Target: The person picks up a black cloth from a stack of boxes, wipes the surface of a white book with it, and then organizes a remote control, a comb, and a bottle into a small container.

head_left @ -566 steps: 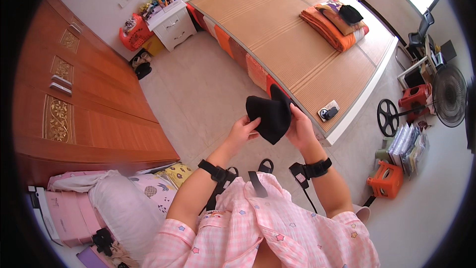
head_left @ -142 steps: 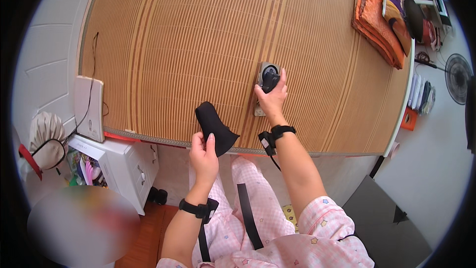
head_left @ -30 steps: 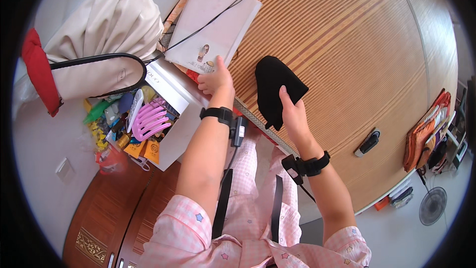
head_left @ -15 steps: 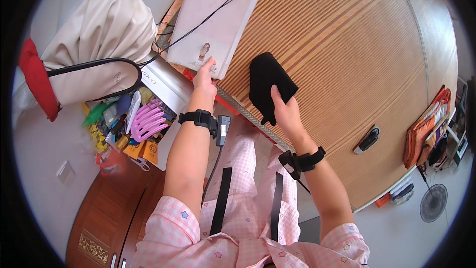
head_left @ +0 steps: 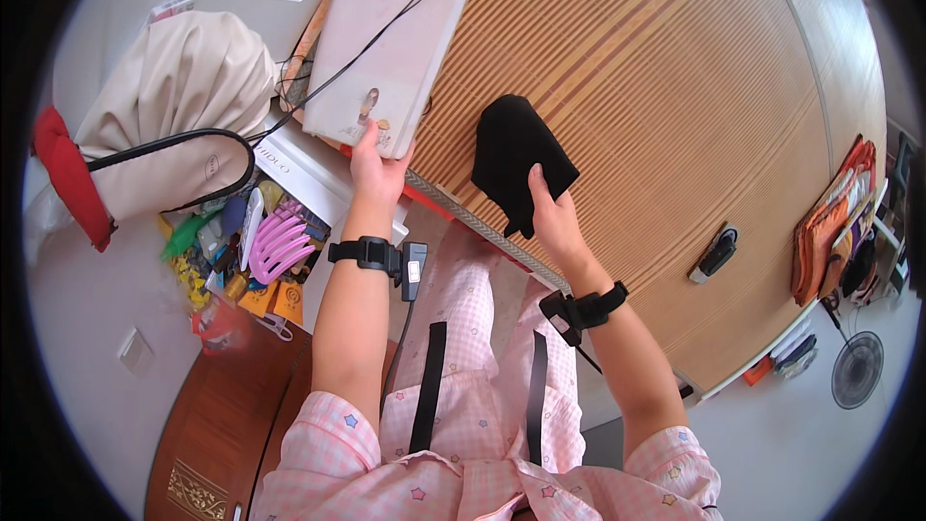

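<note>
The right hand (head_left: 552, 217) pinches the lower edge of a folded black cloth (head_left: 516, 162) lying on the woven bamboo mat (head_left: 675, 96), thumb on top, while the left hand (head_left: 374, 169) grips the near edge of a white tablet-like case (head_left: 391, 53), fingers closed on it.

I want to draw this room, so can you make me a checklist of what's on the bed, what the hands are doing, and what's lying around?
Surface: woven bamboo mat, mostly bare.
Job's things: black cloth; white flat device at the mat's edge.
Clutter: small dark gadget on the mat; open drawer with a pink comb; beige bag.
Hands: left hand grips the device's near edge; right hand pinches the cloth.
Cables: thin black cable across the device.
Surroundings: folded orange bedding, floor fan.
</note>
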Available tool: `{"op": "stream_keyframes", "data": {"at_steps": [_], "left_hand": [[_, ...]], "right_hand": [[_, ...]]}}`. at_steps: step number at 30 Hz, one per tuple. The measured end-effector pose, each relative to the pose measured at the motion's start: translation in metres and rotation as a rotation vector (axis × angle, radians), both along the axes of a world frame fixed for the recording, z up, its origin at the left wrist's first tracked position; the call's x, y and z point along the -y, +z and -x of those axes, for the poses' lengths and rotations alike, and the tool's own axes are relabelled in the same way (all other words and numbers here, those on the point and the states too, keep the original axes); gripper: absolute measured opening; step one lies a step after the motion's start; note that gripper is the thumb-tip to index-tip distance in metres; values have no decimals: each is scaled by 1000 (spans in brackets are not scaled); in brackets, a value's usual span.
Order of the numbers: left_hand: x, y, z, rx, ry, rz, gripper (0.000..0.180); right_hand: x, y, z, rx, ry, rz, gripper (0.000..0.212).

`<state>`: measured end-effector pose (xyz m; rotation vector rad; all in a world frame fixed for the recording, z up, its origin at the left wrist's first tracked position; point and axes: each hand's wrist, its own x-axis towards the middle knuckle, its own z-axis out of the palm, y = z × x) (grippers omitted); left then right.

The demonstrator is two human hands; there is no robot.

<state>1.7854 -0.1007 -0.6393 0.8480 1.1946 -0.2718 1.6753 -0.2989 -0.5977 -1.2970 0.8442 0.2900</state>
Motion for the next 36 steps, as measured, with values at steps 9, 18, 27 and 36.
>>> {"op": "stream_keyframes", "data": {"at_steps": [9, 18, 27, 36], "left_hand": [[43, 60, 46, 189, 20, 26, 26], [170, 99, 188, 96, -356, 185, 38], [278, -7, 264, 207, -674, 58, 42], [215, -9, 283, 297, -1499, -874, 60]], "right_hand": [[48, 27, 29, -28, -242, -114, 44], [159, 35, 135, 40, -633, 74, 51], [249, -4, 187, 265, -110, 942, 47], [222, -72, 185, -168, 265, 1059, 76]]}}
